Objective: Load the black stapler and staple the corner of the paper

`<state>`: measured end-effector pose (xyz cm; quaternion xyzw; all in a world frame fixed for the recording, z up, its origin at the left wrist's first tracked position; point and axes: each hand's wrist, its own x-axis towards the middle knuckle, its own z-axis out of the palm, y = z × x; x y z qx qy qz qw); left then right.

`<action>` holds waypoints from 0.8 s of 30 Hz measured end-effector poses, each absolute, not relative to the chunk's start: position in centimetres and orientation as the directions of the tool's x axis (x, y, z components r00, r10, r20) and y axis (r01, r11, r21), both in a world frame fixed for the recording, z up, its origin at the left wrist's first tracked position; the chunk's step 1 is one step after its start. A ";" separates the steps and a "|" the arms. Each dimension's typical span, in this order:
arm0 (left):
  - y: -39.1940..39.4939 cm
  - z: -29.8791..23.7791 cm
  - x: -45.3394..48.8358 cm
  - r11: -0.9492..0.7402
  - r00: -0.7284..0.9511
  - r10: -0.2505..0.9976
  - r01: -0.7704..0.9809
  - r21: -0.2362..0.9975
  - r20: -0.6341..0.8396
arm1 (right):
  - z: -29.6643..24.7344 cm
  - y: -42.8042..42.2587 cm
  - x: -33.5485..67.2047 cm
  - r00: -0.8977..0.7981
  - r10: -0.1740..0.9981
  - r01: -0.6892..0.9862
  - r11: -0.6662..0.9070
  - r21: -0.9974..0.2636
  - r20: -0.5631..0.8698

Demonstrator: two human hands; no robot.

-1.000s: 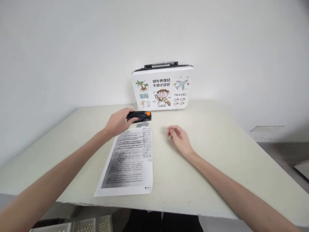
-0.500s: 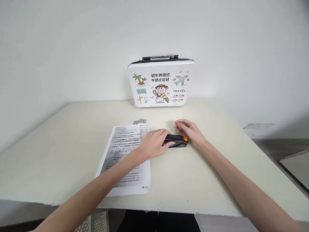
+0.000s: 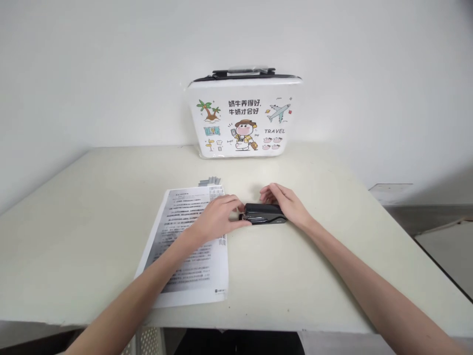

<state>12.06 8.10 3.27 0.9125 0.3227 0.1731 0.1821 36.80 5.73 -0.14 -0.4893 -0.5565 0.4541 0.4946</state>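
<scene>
A black stapler (image 3: 264, 214) lies on its base on the table, its nose pointing left. My left hand (image 3: 218, 217) is at that nose end, thumb at the near side and fingertips at the far side, and its wrist passes over printed paper sheets (image 3: 185, 271). My right hand (image 3: 291, 204) wraps the stapler's rear end, palm against it, fingers curled behind; it hides the orange part. Several grey staple strips (image 3: 210, 181) lie just beyond the paper's top edge.
A white hard case (image 3: 246, 116) with cartoon prints and a black handle stands upright at the back against the wall. The pale table's (image 3: 258, 305) front edge runs close to my body.
My left hand has slid left from the stapler's body to its nose. My right hand has closed in over the rear end, covering the orange part. The view has shifted slightly.
</scene>
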 end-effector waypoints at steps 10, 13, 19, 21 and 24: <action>8.3 3.1 12.2 -0.690 0.700 0.686 0.541 0.480 0.196 | -0.6 5.6 36.5 0.124 0.977 0.315 0.128 -0.940 0.175; 8.1 3.2 12.0 -0.692 0.696 0.688 0.545 0.474 0.205 | -0.1 5.5 36.6 0.027 0.991 0.243 0.117 -0.963 0.127; 7.7 3.4 10.4 -0.686 0.679 0.703 0.569 0.453 0.210 | 0.9 4.9 36.8 -0.095 0.992 0.197 0.094 -0.976 0.076; 7.8 3.7 9.3 -0.689 0.687 0.699 0.575 0.442 0.196 | 1.0 4.8 36.8 -0.115 0.990 0.213 0.108 -0.971 0.084; 8.1 4.5 7.7 -0.703 0.720 0.675 0.562 0.435 0.161 | 0.9 4.9 36.8 -0.138 0.986 0.232 0.128 -0.964 0.098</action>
